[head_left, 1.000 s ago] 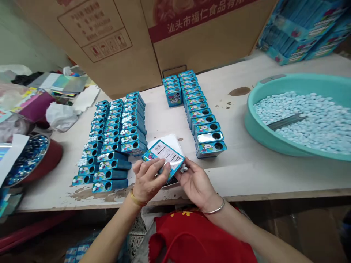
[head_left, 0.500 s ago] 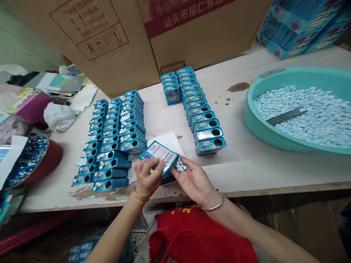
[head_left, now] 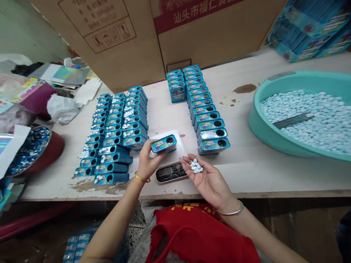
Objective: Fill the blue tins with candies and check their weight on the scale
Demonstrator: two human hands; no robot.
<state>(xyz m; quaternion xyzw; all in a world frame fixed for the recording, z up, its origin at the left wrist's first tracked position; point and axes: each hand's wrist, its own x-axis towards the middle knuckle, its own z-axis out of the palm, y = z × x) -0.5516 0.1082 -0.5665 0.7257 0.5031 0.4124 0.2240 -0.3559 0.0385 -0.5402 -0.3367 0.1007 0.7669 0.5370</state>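
Note:
In my left hand (head_left: 148, 160) is a blue candy tin (head_left: 164, 144), upright, gripped at its left end, with the dark round hole in its top showing. The tin is over the white plate of a kitchen scale (head_left: 170, 172); whether it touches the plate I cannot tell. My right hand (head_left: 212, 182) lies palm up just right of the scale, its fingers slightly cupped. Several pale blue candies (head_left: 196, 167) rest in it. The scale's display appears to read 0.0.
Rows of blue tins (head_left: 115, 137) stand at left, many with candies on top. More tins (head_left: 210, 126) stand right of the scale. A turquoise basin (head_left: 259, 126) of candies holds a metal scoop (head_left: 293, 119). A large carton (head_left: 145, 54) blocks the back; a red bowl (head_left: 52, 146) sits at left.
My left hand has turned the tin upright and moved it up and back over the scale. My right hand has drawn away to the right with the candies, uncovering the scale's display.

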